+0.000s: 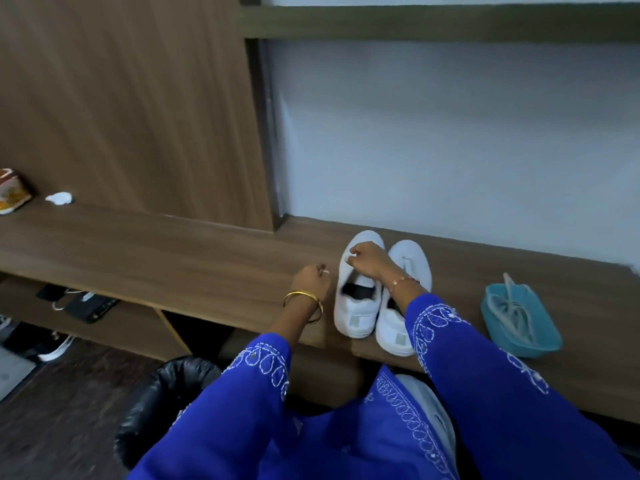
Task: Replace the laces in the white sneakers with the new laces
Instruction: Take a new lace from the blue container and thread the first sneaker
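Sneakers (381, 292) stand paired on the table (207, 258); right hand (363, 259) pinches the left shoe's tongue, left hand (311, 277) curled beside it, grasp unclear.

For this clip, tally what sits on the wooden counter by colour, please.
White: 3, the left sneaker, the right sneaker, a crumpled tissue
Blue: 1, the tray holding the laces
Orange and white: 1, a packet at the frame edge
Total: 5

Left of the white sneakers (377, 289) bare counter (173, 251) is offered — to their right, passage is narrowed by a teal tray (519, 327).
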